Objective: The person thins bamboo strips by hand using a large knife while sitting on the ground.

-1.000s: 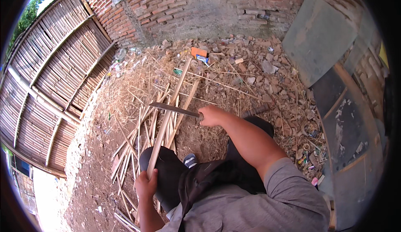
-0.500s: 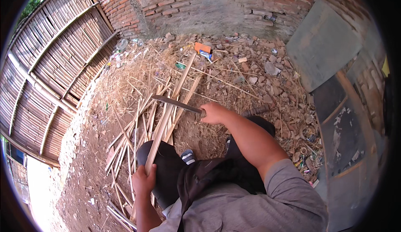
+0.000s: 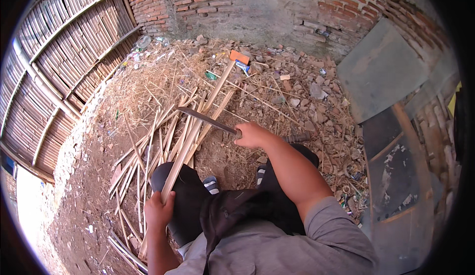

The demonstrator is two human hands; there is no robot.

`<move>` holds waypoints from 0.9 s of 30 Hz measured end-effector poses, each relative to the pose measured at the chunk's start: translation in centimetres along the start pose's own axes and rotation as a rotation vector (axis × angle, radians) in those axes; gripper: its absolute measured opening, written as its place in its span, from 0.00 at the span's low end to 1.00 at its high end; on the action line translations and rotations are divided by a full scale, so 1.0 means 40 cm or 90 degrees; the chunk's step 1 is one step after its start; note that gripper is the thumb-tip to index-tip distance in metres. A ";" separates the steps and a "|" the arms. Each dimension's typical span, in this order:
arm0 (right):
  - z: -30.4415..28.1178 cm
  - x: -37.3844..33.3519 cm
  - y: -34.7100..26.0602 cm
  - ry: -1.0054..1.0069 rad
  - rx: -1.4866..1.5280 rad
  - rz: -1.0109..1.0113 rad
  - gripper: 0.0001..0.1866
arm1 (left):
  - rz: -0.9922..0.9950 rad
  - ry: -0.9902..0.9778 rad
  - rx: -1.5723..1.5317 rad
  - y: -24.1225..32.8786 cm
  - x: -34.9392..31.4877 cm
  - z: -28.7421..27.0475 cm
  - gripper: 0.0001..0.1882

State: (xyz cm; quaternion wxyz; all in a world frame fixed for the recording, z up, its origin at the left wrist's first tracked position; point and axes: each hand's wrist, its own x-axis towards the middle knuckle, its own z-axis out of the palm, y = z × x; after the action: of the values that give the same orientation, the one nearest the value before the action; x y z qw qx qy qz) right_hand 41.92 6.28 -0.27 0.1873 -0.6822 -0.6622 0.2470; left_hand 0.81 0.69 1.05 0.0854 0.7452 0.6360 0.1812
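Observation:
My left hand (image 3: 159, 209) is closed round the near end of a long split bamboo strip (image 3: 181, 157). The strip slants up and away over my left knee, its far end close to an orange piece of litter. In my right hand (image 3: 251, 135) is the handle of a machete (image 3: 208, 119). Its dark blade points left and crosses over the strip; whether the edge touches it I cannot tell. Several loose bamboo strips (image 3: 140, 166) lie in a criss-cross heap beneath and to the left of the held one.
A woven bamboo fence (image 3: 74, 42) stands at the left and a brick wall (image 3: 237, 10) at the back. Grey panels (image 3: 381, 69) lean on the right. Brick rubble and litter (image 3: 297, 89) cover the ground ahead. My sandalled feet (image 3: 211, 185) are between my knees.
The view has shifted slightly. Both hands keep their hold, and the machete still lies across the bamboo strip at nearly the same place.

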 end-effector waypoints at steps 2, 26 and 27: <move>-0.002 0.001 -0.006 0.010 0.007 -0.002 0.24 | -0.011 -0.003 0.002 0.000 0.003 -0.006 0.29; 0.018 0.021 0.023 -0.026 -0.020 -0.013 0.25 | -0.019 -0.019 0.005 0.000 0.007 -0.005 0.30; 0.021 0.023 0.028 -0.025 -0.018 -0.012 0.25 | -0.018 -0.019 0.006 -0.001 0.007 -0.005 0.30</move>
State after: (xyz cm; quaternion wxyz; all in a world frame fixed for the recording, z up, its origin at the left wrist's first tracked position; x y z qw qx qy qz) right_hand 42.33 7.09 -1.67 0.1666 -0.6736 -0.6756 0.2493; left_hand 0.75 0.97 1.26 0.0940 0.7394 0.6458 0.1657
